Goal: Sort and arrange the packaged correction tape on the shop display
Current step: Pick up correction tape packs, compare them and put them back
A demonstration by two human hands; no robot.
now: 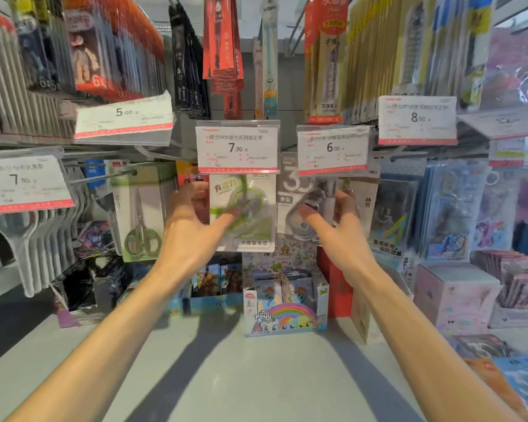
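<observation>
A green-and-white correction tape pack hangs on a peg under the 7.90 price tag. My left hand grips its left edge, thumb on the front and fingers behind. Beside it a grey correction tape pack hangs under the 6.00 price tag. My right hand holds that pack, thumb across its clear blister and fingers round the right edge. Both packs look blurred.
Scissors packs hang to the left, sticker packs to the right. Pen packs hang above. On the grey counter stand a rainbow pony card box, a red box and a pink box.
</observation>
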